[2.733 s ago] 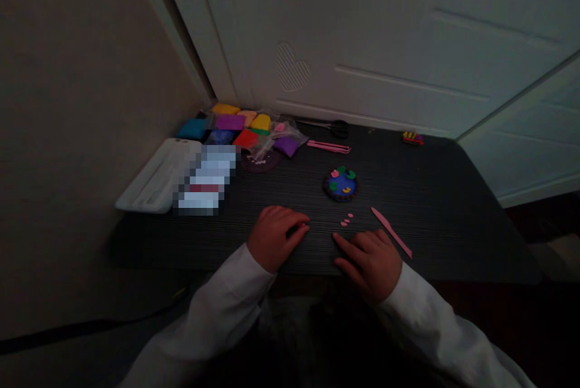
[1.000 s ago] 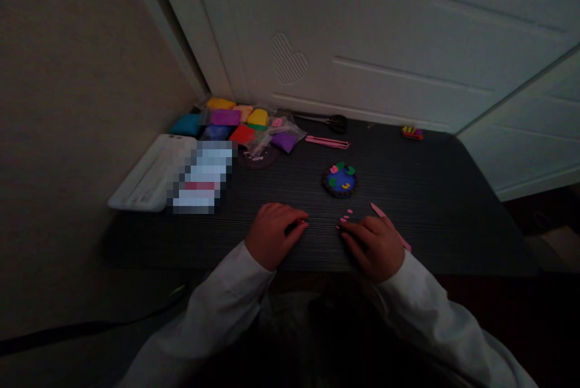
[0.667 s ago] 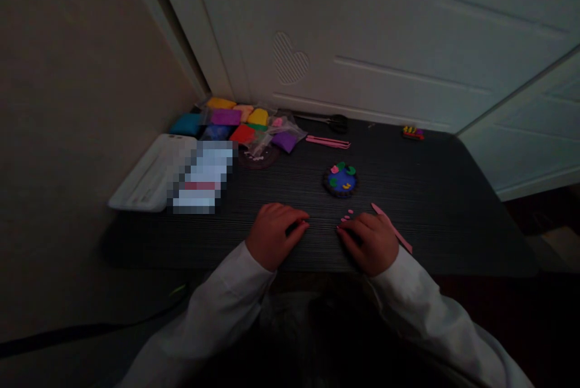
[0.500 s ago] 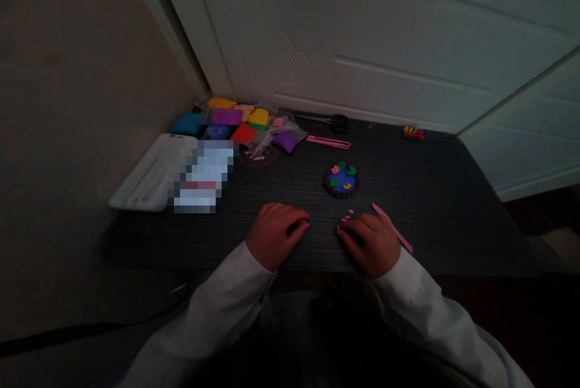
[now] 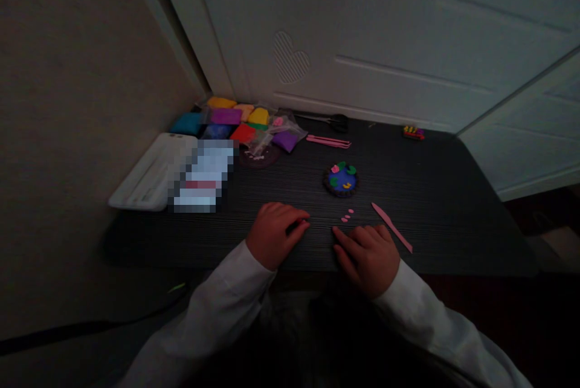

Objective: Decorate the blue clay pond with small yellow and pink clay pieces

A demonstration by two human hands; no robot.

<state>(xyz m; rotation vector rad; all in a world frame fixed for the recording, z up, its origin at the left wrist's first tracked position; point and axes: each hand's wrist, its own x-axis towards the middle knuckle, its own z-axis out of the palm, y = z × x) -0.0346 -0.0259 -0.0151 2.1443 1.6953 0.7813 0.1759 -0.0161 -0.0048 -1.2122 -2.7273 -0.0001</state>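
My left hand (image 5: 276, 234) rests on the dark table, thumb and forefinger pinched around what looks like a tiny bit of pink clay, mostly hidden. To its right, my right hand (image 5: 369, 255) touches the tabletop with a stretched forefinger, the thumb held apart below; anything under that fingertip is hidden. Just beyond this hand lie three small flattened pink clay pieces (image 5: 347, 216). A pink clay knife (image 5: 392, 228) is at its right. Farther back sits a round clay pond (image 5: 342, 180), blue inside a dark brown rim, with green leaves, a pink flower and small yellow shapes.
Bagged coloured clay (image 5: 226, 116) is heaped at the back left, beside a round dish (image 5: 259, 158) with small pale bits. A white tray (image 5: 151, 173) and a blurred-out screen (image 5: 206, 176) stand left. Pink tools (image 5: 328, 141), scissors (image 5: 338, 124) and a small colourful model (image 5: 413, 133) lie behind.
My right hand has shifted slightly left and down; its thumb and forefinger have parted, and the forefinger now presses on the table. The left hand has stayed still.
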